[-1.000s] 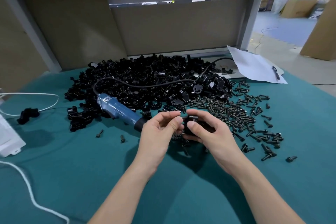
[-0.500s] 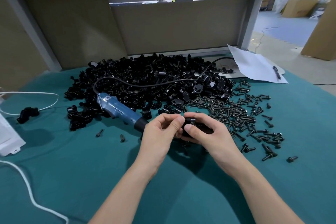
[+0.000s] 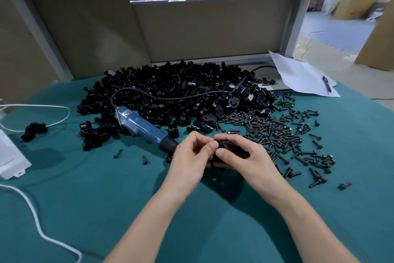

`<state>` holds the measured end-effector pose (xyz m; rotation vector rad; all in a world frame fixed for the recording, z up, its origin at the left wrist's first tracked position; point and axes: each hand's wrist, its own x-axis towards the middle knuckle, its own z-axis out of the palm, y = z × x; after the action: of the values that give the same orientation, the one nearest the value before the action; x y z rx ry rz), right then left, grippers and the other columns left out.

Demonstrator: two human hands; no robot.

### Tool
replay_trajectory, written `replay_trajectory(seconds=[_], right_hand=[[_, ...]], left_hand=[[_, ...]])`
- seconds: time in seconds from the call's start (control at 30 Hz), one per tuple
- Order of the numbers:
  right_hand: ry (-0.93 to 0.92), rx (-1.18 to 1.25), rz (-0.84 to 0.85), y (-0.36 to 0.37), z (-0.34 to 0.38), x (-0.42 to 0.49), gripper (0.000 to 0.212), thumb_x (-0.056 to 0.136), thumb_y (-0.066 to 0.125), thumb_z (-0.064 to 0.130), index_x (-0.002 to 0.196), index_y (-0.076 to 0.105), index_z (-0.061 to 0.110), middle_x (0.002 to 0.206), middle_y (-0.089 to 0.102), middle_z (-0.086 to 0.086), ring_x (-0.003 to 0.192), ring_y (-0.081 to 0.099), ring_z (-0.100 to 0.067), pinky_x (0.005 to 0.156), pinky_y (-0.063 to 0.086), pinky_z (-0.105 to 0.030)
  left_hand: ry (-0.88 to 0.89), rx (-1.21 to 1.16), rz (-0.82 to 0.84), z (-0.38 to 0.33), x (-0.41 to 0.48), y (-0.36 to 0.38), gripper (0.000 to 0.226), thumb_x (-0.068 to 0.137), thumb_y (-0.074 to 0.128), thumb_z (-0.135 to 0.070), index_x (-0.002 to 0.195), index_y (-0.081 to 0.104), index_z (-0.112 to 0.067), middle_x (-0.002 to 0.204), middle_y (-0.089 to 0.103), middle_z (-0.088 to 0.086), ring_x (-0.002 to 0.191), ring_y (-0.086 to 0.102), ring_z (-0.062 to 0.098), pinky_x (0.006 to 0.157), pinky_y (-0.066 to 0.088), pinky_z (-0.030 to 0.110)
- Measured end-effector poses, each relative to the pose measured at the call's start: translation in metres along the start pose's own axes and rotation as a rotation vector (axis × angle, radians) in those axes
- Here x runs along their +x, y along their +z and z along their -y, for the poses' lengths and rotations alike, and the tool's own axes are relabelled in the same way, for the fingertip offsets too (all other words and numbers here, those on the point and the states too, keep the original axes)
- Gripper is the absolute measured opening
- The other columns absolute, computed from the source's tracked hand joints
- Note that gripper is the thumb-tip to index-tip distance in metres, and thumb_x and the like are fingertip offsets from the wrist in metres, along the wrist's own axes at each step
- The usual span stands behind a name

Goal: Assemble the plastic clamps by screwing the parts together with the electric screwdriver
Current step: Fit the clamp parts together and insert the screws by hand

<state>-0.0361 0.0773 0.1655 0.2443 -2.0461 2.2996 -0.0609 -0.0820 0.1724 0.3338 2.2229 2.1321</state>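
My right hand (image 3: 245, 160) grips a black plastic clamp (image 3: 233, 148) just above the teal table. My left hand (image 3: 189, 156) meets it from the left, thumb and fingers pinched at the clamp's top end, where a small part is mostly hidden by my fingertips. The blue electric screwdriver (image 3: 140, 127) lies on the table just left of my hands, its black tip pointing toward my left hand. Behind it spreads a large heap of black clamp parts (image 3: 170, 92). Loose black screws (image 3: 283, 134) lie scattered to the right of my hands.
The screwdriver's black cord (image 3: 170, 97) loops over the heap. A white sheet with a pen (image 3: 302, 77) lies at the back right. White cable (image 3: 32, 209), a white box (image 3: 10, 160) and one assembled clamp (image 3: 34, 131) are at the left. A partition wall (image 3: 202, 28) closes the back.
My hands have drawn closer together around the clamp, the left fingers sliding onto its top end. The screwdriver and piles have not moved.
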Motion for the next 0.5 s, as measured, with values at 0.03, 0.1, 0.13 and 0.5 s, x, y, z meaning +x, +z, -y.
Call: replay_trajectory(seconds=[0.03, 0.1, 0.13, 0.5], right_hand=[[0.005, 0.027, 0.005, 0.0002, 0.0007, -0.0001, 0.025, 0.088, 0.075, 0.018, 0.113, 0.078, 0.023, 0.112, 0.077, -0.007, 0.101, 0.076, -0.025, 0.086, 0.062, -0.031], [0.01, 0.06, 0.011, 0.0006, 0.0019, 0.0002, 0.028, 0.085, 0.075, 0.023, 0.112, 0.078, 0.025, 0.112, 0.077, -0.006, 0.101, 0.076, -0.027, 0.086, 0.062, -0.031], [0.009, 0.064, 0.007, 0.0002, 0.0019, 0.0006, 0.029, 0.084, 0.075, 0.024, 0.113, 0.078, 0.025, 0.113, 0.076, -0.006, 0.102, 0.076, -0.028, 0.086, 0.062, -0.031], [0.01, 0.043, 0.014, -0.0031, 0.0007, 0.0012, 0.031, 0.084, 0.077, 0.026, 0.115, 0.078, 0.029, 0.115, 0.076, -0.009, 0.108, 0.074, -0.028, 0.091, 0.061, -0.038]], left_hand=[[0.004, -0.007, 0.0, -0.0005, -0.0002, -0.0001, 0.007, 0.097, 0.066, -0.012, 0.091, 0.064, -0.01, 0.072, 0.068, -0.01, 0.069, 0.061, 0.002, 0.063, 0.05, 0.018], [-0.003, -0.036, 0.003, -0.0011, 0.0003, -0.0019, 0.002, 0.096, 0.068, -0.011, 0.095, 0.067, -0.009, 0.077, 0.07, -0.01, 0.073, 0.063, 0.002, 0.064, 0.05, 0.017], [-0.015, -0.062, 0.01, -0.0018, 0.0005, -0.0032, 0.003, 0.095, 0.069, -0.012, 0.097, 0.069, -0.01, 0.079, 0.071, -0.009, 0.075, 0.064, 0.003, 0.065, 0.051, 0.017], [-0.218, -0.18, 0.088, -0.0065, 0.0022, -0.006, 0.032, 0.096, 0.062, -0.037, 0.087, 0.067, -0.007, 0.072, 0.065, 0.0, 0.063, 0.06, 0.01, 0.058, 0.052, 0.022]])
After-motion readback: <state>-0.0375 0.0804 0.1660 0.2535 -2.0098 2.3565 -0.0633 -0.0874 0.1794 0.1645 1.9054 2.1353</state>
